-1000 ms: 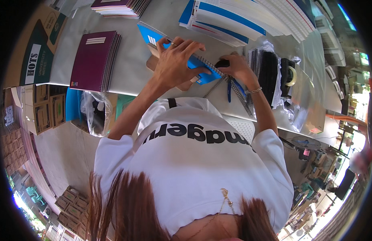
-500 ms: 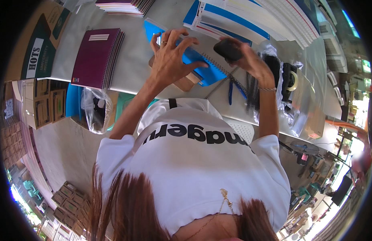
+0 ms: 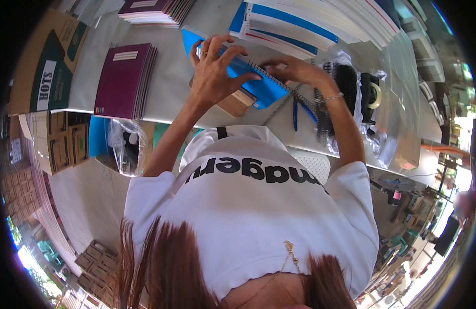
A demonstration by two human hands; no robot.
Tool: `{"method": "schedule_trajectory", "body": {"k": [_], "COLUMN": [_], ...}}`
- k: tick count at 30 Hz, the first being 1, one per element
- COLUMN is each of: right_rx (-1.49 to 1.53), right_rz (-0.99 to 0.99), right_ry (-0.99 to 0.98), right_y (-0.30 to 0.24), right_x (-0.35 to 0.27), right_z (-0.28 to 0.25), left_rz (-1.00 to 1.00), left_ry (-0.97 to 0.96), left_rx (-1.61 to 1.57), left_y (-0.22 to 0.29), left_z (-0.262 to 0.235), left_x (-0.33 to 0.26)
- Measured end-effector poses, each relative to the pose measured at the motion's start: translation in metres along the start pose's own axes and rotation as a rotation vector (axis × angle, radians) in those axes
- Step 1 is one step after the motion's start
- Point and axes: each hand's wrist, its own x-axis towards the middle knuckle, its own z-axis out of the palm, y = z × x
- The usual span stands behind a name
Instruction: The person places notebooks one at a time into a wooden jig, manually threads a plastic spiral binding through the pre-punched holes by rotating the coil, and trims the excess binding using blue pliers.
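A blue-covered notebook (image 3: 271, 94) lies at a slant on the table, a dark spiral coil (image 3: 279, 84) along its right-hand edge. My left hand (image 3: 215, 74) spans the notebook, fingers curved over its far part and thumb pressing near the coil, holding it down. A brown wooden block (image 3: 237, 104) sits under the notebook's near side. At the coil, my right hand (image 3: 292, 70) has its fingers bent in and pinched; the fingertips are in shade and partly hidden. Blue-handled pliers (image 3: 302, 113) lie just nearer than the right hand, beside a loose length of coil.
Purple spiral notebooks (image 3: 124, 80) are stacked at left, with another stack (image 3: 150, 11) farther back. Blue-and-white sheets (image 3: 289, 28) pile up at the far side. Dark coils (image 3: 346, 85) and a tape roll (image 3: 374, 96) lie at right. A cardboard box (image 3: 47, 62) stands far left.
My right hand has come down and left onto the notebook's coil. The dark rounded object it held half a second ago no longer shows. My left hand stays on the notebook.
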Motion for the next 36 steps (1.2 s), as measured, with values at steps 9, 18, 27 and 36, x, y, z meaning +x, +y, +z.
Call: {"method": "schedule_trajectory", "body": {"k": [9,18,27,36], "right_rx": [0.271,0.796,0.202,-0.756], "right_rz": [-0.071,-0.246,-0.005,0.246], "right_ry": [-0.091,-0.064,0.064,-0.189], "right_y": [-0.023,0.015,-0.007,-0.006], "right_x": [0.000,0.007,0.019,0.047], "right_z": [0.000,0.001,-0.006,-0.012], "left_rz": [-0.015,-0.021,-0.006,-0.013], "left_ry": [0.010,0.089,0.064,0.053], "left_rx": [0.039,0.028,0.031,-0.036], "left_y": [-0.009,-0.025,-0.027,-0.030], "left_z": [-0.006,-0.005,-0.007,-0.006], "left_x": [-0.002,0.000,0.000,0.002]}}
